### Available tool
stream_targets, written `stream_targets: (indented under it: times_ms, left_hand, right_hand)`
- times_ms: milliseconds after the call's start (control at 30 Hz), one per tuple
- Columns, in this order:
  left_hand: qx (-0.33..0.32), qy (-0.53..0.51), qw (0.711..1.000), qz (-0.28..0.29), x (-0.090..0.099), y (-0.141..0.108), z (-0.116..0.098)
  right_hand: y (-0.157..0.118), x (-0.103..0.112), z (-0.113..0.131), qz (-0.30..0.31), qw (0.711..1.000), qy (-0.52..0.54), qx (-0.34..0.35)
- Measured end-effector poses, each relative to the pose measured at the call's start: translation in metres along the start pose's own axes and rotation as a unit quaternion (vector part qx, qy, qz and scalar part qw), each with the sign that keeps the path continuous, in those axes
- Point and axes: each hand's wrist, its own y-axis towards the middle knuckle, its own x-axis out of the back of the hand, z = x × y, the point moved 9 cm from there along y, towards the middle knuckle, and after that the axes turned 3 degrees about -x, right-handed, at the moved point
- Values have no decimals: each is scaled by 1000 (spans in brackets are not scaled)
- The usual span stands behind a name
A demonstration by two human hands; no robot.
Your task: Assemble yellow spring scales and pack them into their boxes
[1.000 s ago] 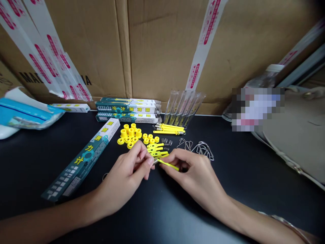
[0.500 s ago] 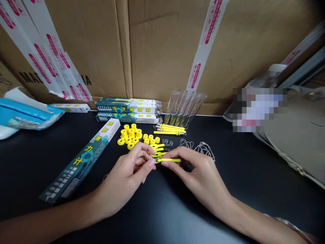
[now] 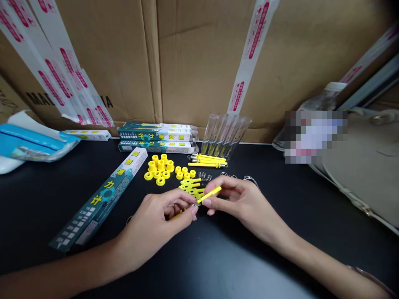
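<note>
One big carton (image 3: 193,62) stands behind the black table (image 3: 168,274). On it, at the left, we see a long box (image 3: 106,195). Our left hand (image 3: 157,218) is nearly closed and pinches a small metal part (image 3: 195,204). Our right hand (image 3: 241,199), its fingers also close together, pinches a yellow strip (image 3: 211,193), which slants with its lower end beside this part. Behind our hands lie the yellow forks (image 3: 190,185), then yellow rings (image 3: 160,166) and springs (image 3: 204,176), the smallest.

The yellow strip (image 3: 210,194) looks smooth plastic, the springs (image 3: 203,175) metal, the carton (image 3: 199,74) matt cardboard.
</note>
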Motion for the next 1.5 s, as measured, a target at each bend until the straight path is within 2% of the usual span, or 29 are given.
stream_targets:
  times_ms: [200, 367, 867, 1100, 1500]
  left_hand:
    - [8, -4, 1000, -5, 1, -1, 0]
    - [-11, 7, 1000, 7, -1, -1, -3]
    - [-20, 32, 999, 13, -2, 0, -4]
    - [-18, 35, 999, -16, 3, -3, -4]
    - [-18, 78, 997, -8, 2, -4, -6]
  right_hand:
    - [0, -10, -9, 55, 987, 133, -71]
    - [-5, -19, -15, 74, 976, 181, -98]
    - [-10, -18, -7, 30, 994, 101, -31]
    - [-10, -11, 0, -7, 995, 94, 13]
    - [-11, -10, -1, -11, 995, 104, -1]
